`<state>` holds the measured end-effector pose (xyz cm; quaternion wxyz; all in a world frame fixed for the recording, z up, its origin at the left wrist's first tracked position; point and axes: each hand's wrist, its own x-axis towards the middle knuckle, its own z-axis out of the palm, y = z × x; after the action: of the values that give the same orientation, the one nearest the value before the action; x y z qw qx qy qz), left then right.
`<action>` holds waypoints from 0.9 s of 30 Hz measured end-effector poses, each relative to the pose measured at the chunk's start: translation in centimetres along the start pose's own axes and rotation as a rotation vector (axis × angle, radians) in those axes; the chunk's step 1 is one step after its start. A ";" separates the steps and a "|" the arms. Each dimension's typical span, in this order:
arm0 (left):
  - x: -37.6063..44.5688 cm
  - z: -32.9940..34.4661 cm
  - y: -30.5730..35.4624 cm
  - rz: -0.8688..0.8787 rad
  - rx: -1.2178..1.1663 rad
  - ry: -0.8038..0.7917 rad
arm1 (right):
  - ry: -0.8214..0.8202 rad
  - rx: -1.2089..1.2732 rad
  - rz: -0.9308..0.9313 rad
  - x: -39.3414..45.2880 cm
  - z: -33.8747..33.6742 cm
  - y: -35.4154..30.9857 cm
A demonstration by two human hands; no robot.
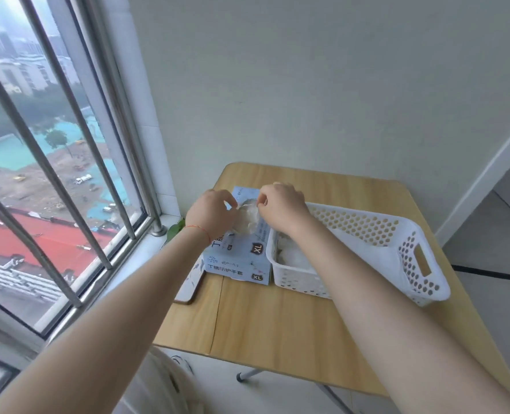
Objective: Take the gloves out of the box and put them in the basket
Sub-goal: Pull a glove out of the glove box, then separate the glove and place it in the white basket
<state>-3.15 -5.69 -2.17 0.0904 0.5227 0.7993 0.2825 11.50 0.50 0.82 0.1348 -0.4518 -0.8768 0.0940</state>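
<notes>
A light blue glove box (238, 259) marked XL lies on the wooden table, just left of a white perforated basket (409, 249). Both my hands hover over the box's top opening. My left hand (210, 212) and my right hand (280, 206) each pinch an edge of a translucent whitish glove (247, 219) that sticks up out of the opening. White gloves (294, 256) lie in the near left end of the basket, partly hidden by my right forearm.
The wooden table (277, 324) stands in a corner, with a barred window on the left and a wall behind. A flat patterned pad (192, 283) lies under the box's left side. A green leaf (176, 228) shows by the window sill.
</notes>
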 end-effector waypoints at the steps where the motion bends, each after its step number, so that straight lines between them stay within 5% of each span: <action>1: 0.1 0.0 -0.6 0.002 -0.007 -0.010 | -0.012 -0.021 0.003 0.4 0.4 -0.3; 11: -0.2 0.6 -1.2 0.002 -0.129 -0.086 | -0.057 -0.201 0.068 2.5 2.5 -0.8; 22: -0.2 1.2 -2.0 0.007 -0.115 -0.164 | -0.020 0.120 0.079 1.6 0.4 -0.6; 27: -0.6 0.4 -1.8 0.001 -0.195 -0.190 | -0.219 0.113 0.002 0.9 -1.1 -1.2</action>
<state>-4.15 -6.60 -3.56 0.2157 0.5362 0.7556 0.3082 10.41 0.57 2.34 0.0632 -0.4315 -0.8791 0.1923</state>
